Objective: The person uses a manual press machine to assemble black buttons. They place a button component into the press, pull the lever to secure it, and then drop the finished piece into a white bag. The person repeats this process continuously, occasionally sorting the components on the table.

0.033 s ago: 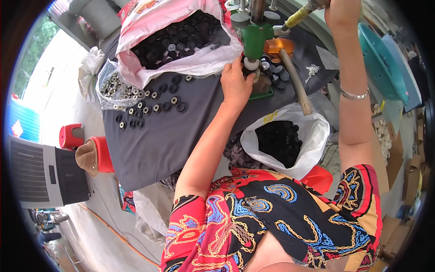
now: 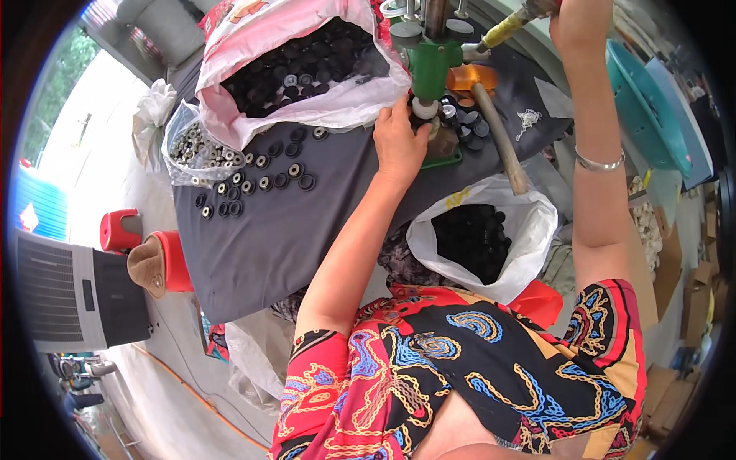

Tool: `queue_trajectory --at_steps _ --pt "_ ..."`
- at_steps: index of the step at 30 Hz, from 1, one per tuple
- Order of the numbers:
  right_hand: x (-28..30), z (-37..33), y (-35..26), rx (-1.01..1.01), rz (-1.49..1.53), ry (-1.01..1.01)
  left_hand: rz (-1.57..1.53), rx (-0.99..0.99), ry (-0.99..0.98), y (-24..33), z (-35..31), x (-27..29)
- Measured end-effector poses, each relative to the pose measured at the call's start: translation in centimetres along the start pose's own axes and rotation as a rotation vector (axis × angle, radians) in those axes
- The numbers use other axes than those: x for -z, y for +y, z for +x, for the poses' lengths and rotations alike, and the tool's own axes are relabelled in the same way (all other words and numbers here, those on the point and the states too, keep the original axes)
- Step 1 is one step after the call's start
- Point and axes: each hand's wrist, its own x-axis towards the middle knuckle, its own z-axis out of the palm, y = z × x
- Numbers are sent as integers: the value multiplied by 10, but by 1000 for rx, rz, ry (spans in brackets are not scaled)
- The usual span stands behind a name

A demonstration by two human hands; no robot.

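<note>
A green hand press [image 2: 431,69] stands at the back of the dark cloth-covered table. My left hand [image 2: 399,144] reaches to its base, with fingers and thumb bent around the spot under the white ram tip [image 2: 425,108]. What they hold there is hidden. My raised right hand [image 2: 580,29] is closed around the end of the press lever [image 2: 507,31], which has a yellow wrapped section. Black round caps [image 2: 296,170], several with pale metal rings set in them, lie on the cloth left of my left forearm.
A pink-white sack [image 2: 222,84] of black caps lies behind; a clear bag [image 2: 184,165] of metal rings sits beside it. A wooden-handled hammer [image 2: 500,138] and loose discs lie right of the press. Nearer me is a white sack [image 2: 529,257] with black parts. A teal basin [image 2: 648,115] stands right.
</note>
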Motion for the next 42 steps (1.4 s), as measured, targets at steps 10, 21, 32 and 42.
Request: queue_trajectory --at_steps 10,21,32,42 --pt "57 -147 6 310 -94 -211 -68 38 -5 -2 -6 7" --pt "57 -165 1 248 -116 -180 511 -78 5 -37 -63 126" --pt "10 -33 -21 -13 -89 -62 486 -87 -81 -45 -88 176" --pt "-5 -10 -15 8 -115 -60 627 -6 -609 -41 -52 189"
